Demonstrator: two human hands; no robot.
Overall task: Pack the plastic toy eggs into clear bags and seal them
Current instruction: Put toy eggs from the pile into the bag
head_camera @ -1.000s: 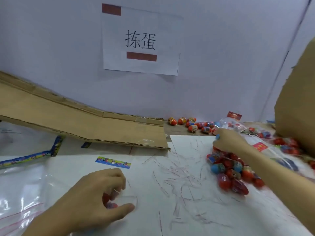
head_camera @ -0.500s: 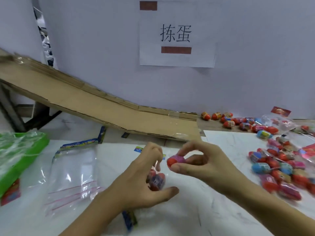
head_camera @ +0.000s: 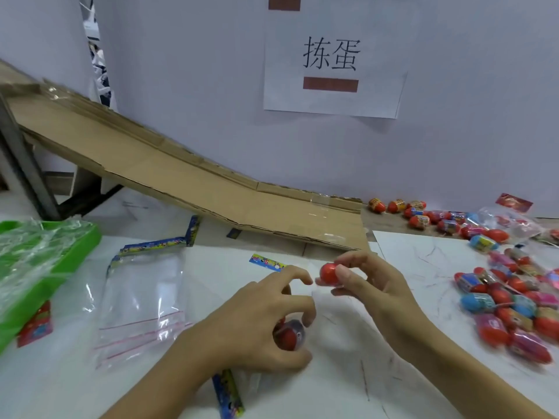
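Hands: right (head_camera: 367,285) pinches a red egg (head_camera: 328,274) lying sideways, left (head_camera: 266,322) grips bagged eggs (head_camera: 290,335).

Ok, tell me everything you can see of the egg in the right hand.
The egg is small, glossy red plastic; only its rounded left end shows, the rest hidden by fingers. The right hand pinches it between thumb and fingertips, lifted clear of the table, pointing toward the left hand. No label visible.
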